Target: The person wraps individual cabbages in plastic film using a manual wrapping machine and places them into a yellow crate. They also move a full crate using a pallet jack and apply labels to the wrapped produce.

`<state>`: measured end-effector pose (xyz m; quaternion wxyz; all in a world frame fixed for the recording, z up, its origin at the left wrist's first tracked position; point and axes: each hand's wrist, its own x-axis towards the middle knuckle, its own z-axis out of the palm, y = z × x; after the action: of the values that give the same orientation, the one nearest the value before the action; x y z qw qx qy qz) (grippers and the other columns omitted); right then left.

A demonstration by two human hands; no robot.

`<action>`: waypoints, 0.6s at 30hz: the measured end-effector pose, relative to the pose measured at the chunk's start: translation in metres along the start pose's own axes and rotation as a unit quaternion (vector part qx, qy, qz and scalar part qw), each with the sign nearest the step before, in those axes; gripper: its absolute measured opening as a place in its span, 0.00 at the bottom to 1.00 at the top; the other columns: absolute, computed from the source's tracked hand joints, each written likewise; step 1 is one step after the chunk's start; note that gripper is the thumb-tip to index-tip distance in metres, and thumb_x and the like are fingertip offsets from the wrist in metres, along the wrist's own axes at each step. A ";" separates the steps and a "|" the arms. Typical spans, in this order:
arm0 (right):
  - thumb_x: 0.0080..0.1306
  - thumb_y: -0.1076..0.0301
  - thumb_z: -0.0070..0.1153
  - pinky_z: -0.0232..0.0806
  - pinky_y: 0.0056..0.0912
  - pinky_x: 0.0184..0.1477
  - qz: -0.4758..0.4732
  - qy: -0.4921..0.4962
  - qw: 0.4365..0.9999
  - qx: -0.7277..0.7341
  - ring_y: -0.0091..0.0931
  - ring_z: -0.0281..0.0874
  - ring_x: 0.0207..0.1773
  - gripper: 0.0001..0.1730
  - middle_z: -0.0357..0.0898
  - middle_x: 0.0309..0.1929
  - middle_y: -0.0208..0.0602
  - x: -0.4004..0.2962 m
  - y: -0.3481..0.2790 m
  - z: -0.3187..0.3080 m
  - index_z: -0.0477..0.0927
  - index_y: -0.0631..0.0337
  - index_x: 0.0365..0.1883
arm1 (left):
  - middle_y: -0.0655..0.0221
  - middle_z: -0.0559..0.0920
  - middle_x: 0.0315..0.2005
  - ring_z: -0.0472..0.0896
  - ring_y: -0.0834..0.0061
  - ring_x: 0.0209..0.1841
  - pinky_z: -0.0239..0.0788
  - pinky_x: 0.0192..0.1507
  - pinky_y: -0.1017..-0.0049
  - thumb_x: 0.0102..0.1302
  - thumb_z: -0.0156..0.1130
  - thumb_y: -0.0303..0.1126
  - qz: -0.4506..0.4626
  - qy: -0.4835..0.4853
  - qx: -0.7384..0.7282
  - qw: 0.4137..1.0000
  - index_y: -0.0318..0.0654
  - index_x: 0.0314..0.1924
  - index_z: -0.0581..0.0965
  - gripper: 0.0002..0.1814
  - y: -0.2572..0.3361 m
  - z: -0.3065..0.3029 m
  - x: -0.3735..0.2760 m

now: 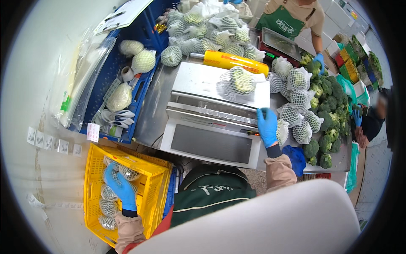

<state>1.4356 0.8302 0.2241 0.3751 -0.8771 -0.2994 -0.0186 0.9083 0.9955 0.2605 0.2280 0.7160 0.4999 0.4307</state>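
Observation:
My left hand, in a blue glove, reaches into a yellow plastic crate. It lies against the film-wrapped, foam-netted vegetables inside; whether its fingers hold one is hidden. My right hand, also gloved in blue, touches the right edge of a white tabletop film-wrapping machine. Its fingertips are partly hidden there, so I cannot tell if they grip. On the machine's top plate lies a pale vegetable head in a white foam net, seemingly a cauliflower. Behind it a yellow film roll spans the machine.
Netted heads pile behind the roll, with more netted heads at right beside loose broccoli. A blue crate holds wrapped heads and a label roll. Across the steel table, a co-worker's gloved hand touches broccoli near a scale.

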 end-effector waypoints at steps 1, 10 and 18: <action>0.67 0.47 0.57 0.69 0.42 0.39 0.026 -0.089 0.981 -0.170 0.39 0.79 0.39 0.26 0.82 0.28 0.46 0.004 0.008 -0.010 0.85 0.65 0.31 | 0.58 0.81 0.51 0.80 0.62 0.50 0.71 0.56 0.65 0.73 0.53 0.35 -0.061 -0.110 -0.184 0.975 0.36 0.56 0.79 0.17 0.066 0.028 0.012; 0.64 0.46 0.54 0.67 0.49 0.46 0.037 -0.082 0.975 -0.201 0.44 0.81 0.37 0.23 0.85 0.30 0.42 0.020 0.031 0.043 0.87 0.55 0.27 | 0.49 0.84 0.39 0.81 0.47 0.44 0.70 0.50 0.56 0.73 0.43 0.57 0.172 -0.488 0.313 0.796 0.35 0.41 0.83 0.32 0.089 0.359 0.135; 0.70 0.61 0.54 0.71 0.32 0.41 0.145 -0.370 0.870 0.292 0.28 0.82 0.34 0.18 0.86 0.30 0.44 -0.041 -0.003 -0.146 0.88 0.64 0.30 | 0.56 0.86 0.44 0.82 0.62 0.50 0.71 0.54 0.64 0.77 0.44 0.51 0.111 -0.775 -0.112 0.612 0.33 0.46 0.83 0.29 0.165 0.242 0.206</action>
<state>1.4283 0.7127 0.3201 0.4743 -0.7038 -0.2774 0.4502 1.2248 1.1429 0.3381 0.5590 0.8021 0.0015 -0.2100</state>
